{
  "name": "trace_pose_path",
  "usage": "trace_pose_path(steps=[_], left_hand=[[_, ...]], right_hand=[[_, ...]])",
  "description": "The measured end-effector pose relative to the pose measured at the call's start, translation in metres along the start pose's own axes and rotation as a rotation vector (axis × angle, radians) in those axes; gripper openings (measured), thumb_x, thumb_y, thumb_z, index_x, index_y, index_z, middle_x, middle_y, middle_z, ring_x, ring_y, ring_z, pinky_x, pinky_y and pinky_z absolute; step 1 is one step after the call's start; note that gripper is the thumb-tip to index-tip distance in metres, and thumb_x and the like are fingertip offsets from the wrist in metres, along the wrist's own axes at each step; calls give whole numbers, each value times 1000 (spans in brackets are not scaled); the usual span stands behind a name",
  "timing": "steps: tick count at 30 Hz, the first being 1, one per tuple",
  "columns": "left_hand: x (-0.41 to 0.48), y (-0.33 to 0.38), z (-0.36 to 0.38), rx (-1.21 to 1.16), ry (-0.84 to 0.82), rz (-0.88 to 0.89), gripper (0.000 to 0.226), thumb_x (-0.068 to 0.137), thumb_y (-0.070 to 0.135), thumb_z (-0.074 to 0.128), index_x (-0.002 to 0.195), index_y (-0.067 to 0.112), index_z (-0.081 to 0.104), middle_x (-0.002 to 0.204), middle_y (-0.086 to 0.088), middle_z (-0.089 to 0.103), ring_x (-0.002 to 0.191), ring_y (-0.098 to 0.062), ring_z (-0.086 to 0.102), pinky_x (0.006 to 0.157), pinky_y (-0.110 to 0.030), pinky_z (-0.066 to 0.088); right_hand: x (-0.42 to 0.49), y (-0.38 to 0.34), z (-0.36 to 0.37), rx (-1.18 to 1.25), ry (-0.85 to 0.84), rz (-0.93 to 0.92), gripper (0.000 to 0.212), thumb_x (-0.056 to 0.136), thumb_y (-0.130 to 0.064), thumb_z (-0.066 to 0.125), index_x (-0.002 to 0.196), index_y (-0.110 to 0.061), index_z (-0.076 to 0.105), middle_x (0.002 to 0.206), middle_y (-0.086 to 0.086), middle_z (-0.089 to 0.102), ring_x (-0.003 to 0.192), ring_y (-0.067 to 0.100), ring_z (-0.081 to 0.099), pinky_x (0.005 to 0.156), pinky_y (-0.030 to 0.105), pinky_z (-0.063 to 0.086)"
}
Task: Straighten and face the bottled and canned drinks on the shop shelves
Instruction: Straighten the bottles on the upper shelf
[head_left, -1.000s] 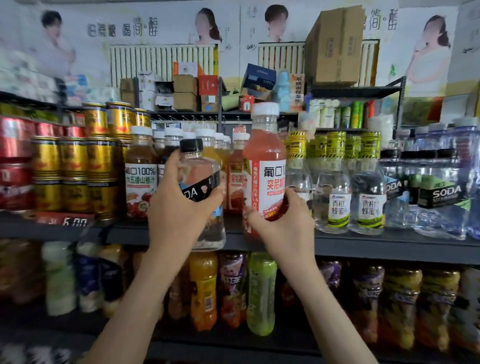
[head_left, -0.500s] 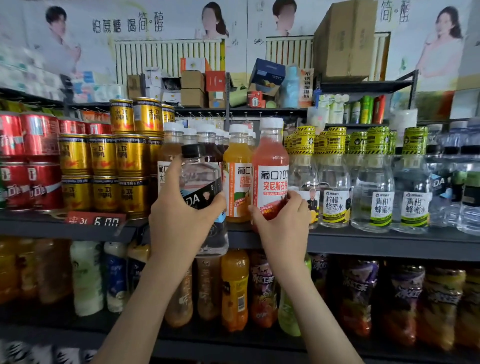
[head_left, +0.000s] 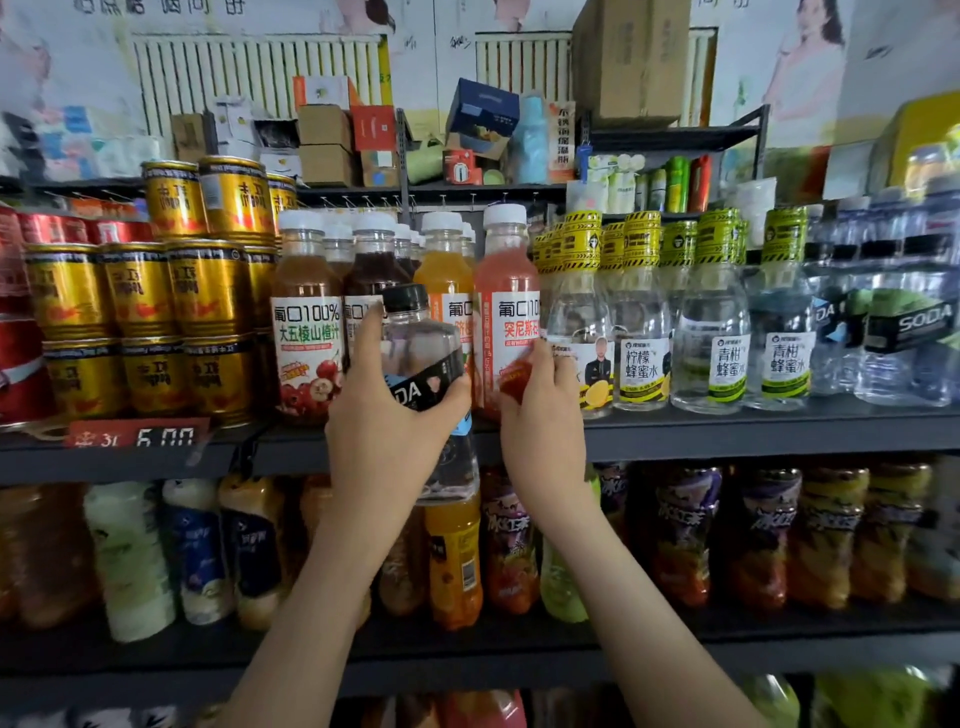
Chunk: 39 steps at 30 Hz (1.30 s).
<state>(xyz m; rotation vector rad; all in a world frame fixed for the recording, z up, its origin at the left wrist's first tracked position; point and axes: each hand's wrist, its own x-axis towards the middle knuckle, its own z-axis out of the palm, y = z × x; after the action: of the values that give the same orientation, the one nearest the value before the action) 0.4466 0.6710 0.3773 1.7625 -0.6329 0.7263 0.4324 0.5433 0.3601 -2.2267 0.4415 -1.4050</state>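
Observation:
My left hand grips a clear soda water bottle with a black cap, held tilted in front of the shelf edge. My right hand holds the lower part of a pink juice bottle that stands on the dark shelf in the row of white-capped juice bottles. An orange juice bottle stands just left of it, partly hidden by the soda bottle. A brown hawthorn juice bottle fronts the row at the left.
Gold cans are stacked left of the juices, red cans beyond. Yellow-capped honey water bottles and more soda bottles fill the shelf to the right. A lower shelf carries blurred tea and juice bottles. Cartons sit above.
The pink juice bottle has gone back from the shelf front into the juice row with my right hand on it. My left hand still holds the soda bottle in about the same spot.

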Motion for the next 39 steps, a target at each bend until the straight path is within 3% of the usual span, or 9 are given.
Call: trace_pose_path(steps=[5,9,12,16,20,23,29,34,39], left_hand=[[-7,18,14,-20,-35,44,88,76,46,71,147,33,21,140,7,44,117,-5,42,90,-20,31],[-15,41,32,-89,-54,77,86,74,48,71,145,36,26,130,13,48,114,-6,46,88,-20,34],[-25,67,56,-143,-102,90,87,74,47,72,146,37,24,131,15,45,111,2,38,88,-17,30],[-43,107,100,-210,-140,146,91,73,47,73,147,39,21,138,11,47,119,0,41,89,-15,31],[-59,151,157,-250,-199,197,108,68,60,68,149,39,1,151,11,33,130,-10,41,98,-20,37],[-70,170,203,-218,-208,208,100,74,66,51,150,32,-5,154,6,24,138,-12,29,98,-18,27],[-74,165,273,77,-3,388,60,91,37,48,147,24,29,151,-12,28,139,-26,20,111,-39,18],[-72,154,297,235,-19,425,63,90,26,59,147,23,33,155,-15,19,142,-32,12,114,-52,18],[-70,152,309,304,-71,504,62,90,29,60,145,21,34,154,-14,25,143,-32,13,113,-56,20]], right_hand=[[-17,2,-40,426,-109,-133,27,98,-22,49,122,-14,55,108,-1,61,97,10,58,84,26,49],[-25,25,-81,645,-317,-86,31,92,-25,57,123,-25,53,107,-4,62,97,4,59,84,19,49],[-20,49,-103,473,-353,-100,59,80,-31,73,132,-22,46,119,-8,57,105,4,56,88,24,49],[-8,92,-139,352,-239,-86,55,82,-30,68,132,-20,46,118,-10,59,107,5,56,90,34,50],[7,140,-189,304,-147,-39,60,86,-27,66,140,-26,39,123,-20,51,108,-8,48,90,14,43],[23,179,-217,258,-55,-14,66,85,-25,68,142,-22,36,118,-26,43,106,-10,47,87,8,39],[61,243,-228,260,12,19,65,86,-30,68,142,-17,38,129,1,53,116,17,53,95,43,48],[77,255,-221,180,-5,-76,68,89,-26,65,146,-9,30,115,-4,40,101,3,37,86,7,32],[85,266,-215,72,44,-102,68,91,-22,63,146,-4,28,109,3,38,104,17,37,85,14,26]])
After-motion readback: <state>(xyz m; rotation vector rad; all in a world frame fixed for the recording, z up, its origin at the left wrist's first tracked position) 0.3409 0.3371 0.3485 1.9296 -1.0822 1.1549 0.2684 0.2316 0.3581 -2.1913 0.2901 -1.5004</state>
